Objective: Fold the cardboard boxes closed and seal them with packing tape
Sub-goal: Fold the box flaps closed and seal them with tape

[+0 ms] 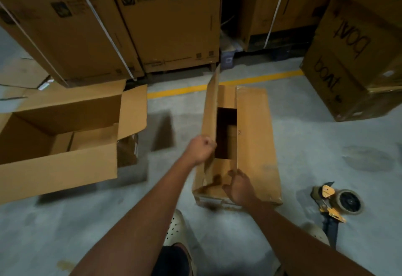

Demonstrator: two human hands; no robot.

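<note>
Head view: box (252,134) runs near-to-far ahead. Left hand (202,149) grips upright left flap (212,106) w/ curled fingers; right hand (239,186) presses near end, fingers flat. Flap prob. folds rightward next.

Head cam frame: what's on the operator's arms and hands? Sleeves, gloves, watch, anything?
Nothing worn that shows. The left forearm and right forearm are bare to the frame edge, with no sleeve in view. The left hand and right hand are ungloved. No watch, band or ring is visible, though the picture is dim and a little blurred.
</note>
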